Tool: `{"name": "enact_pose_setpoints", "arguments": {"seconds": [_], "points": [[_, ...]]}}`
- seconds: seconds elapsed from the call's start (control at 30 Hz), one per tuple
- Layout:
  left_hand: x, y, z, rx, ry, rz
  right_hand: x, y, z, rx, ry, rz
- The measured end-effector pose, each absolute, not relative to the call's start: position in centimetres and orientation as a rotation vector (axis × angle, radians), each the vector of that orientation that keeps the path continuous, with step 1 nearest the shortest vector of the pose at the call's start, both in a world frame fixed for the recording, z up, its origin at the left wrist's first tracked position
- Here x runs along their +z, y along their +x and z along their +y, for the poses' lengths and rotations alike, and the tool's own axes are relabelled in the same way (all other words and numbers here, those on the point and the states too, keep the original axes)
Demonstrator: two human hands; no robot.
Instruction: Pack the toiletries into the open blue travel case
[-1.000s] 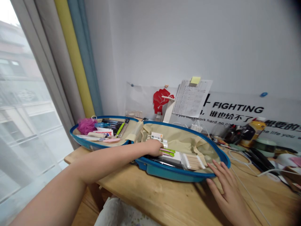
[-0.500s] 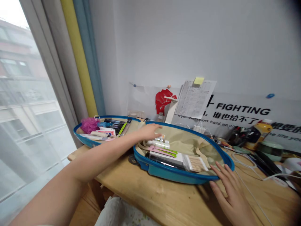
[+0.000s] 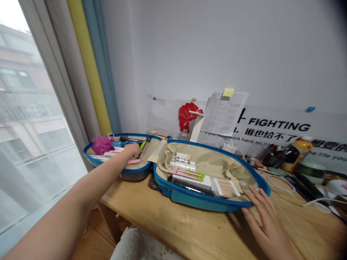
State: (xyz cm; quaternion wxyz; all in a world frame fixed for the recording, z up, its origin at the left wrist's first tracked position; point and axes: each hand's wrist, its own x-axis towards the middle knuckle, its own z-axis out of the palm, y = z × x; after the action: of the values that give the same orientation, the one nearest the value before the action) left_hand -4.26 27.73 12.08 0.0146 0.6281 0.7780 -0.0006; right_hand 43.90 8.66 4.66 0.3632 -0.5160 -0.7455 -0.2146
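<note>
A small blue suitcase (image 3: 208,206) lies unfolded with its two beige-lined halves side by side. My left hand (image 3: 132,149) reaches down among the things in the left half, near a slim green-and-black pack (image 3: 142,146); its fingertips are hidden. A pink mesh bath puff (image 3: 102,145) sits at the far left of that half. My right hand (image 3: 261,216) rests on the right half's front rim with fingers spread, holding nothing. Beside it lies a pack of cotton swabs (image 3: 226,188). White tubes (image 3: 183,166) and a pink slim pack (image 3: 188,173) are further left.
The suitcase stands on a wooden table (image 3: 189,225). To the right are a yellow bottle (image 3: 298,153), a green jar (image 3: 311,171) and white cables (image 3: 288,187). Behind, a poster (image 3: 279,126) and a paper sheet (image 3: 225,113) hang. Curtains (image 3: 93,65) are on the left.
My left hand has moved left, from above the right half to down in the left half, uncovering the white tubes. My right hand stays on the rim.
</note>
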Motion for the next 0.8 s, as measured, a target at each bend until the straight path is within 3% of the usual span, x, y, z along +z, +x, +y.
{"name": "enact_pose_setpoints", "arguments": {"seconds": [0.37, 0.8], "points": [[11.7, -3.7, 28.2, 0.040, 1.890, 2.406, 4.4, 44.2, 8.7, -0.517, -1.375, -1.918], [15.4, -0.1, 26.7, 0.658, 1.989, 2.024, 4.5, 44.1, 8.7, -0.487, -1.379, -1.908]]}}
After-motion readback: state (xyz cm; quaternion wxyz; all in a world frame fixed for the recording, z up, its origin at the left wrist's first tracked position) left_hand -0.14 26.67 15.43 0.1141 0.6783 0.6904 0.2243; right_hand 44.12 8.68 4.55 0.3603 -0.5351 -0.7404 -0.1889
